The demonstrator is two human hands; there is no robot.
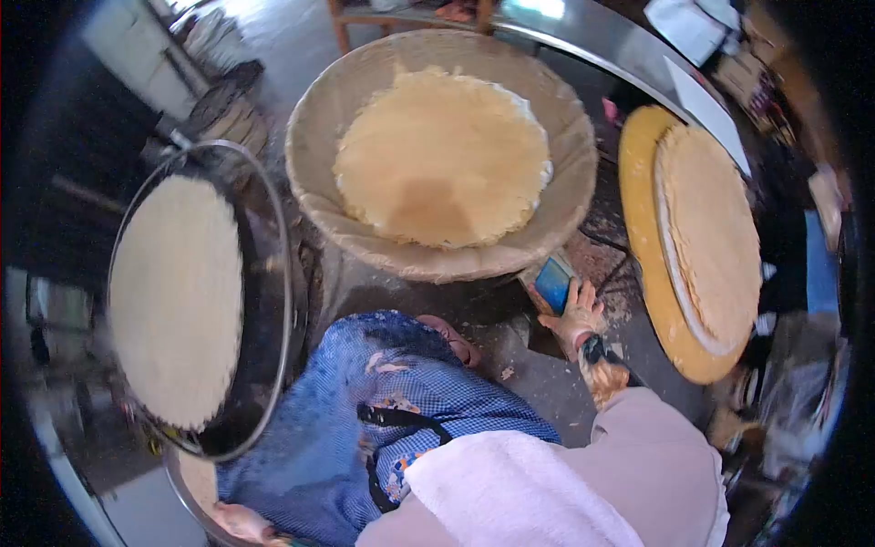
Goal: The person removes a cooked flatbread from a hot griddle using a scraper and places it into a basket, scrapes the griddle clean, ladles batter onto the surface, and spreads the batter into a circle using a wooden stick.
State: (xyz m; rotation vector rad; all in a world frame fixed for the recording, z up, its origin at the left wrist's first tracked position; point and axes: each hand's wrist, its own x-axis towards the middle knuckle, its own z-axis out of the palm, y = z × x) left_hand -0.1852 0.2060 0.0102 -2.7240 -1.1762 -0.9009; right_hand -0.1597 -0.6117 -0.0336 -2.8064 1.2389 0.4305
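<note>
Spread open, the right hand reaches to the right of centre, its fingers just beside a small rectangular object with a bright blue top; whether they touch it cannot be told. Lower down, at the near left edge, the left hand lies by the rim of a round metal basin holding something pale; the view is too cut off to tell whether it grips anything.

Straight ahead, on the far side of the blue-topped object, stands a large round basket lined with tan cloth. Inside it lies a broad, flat, pale tan round layer with a ragged edge, white showing along its right border. To the left is a wide round dark pan with a shiny metal rim, bearing a cream-coloured round layer. On the right, a round yellow board carries a thick tan round slab with a rough surface, a white edge under its left side.

Nearest the viewer, a blue checked cloth apron covers the person's lap, and a white towel lies across the front, beside a pale mauve sleeve.
</note>
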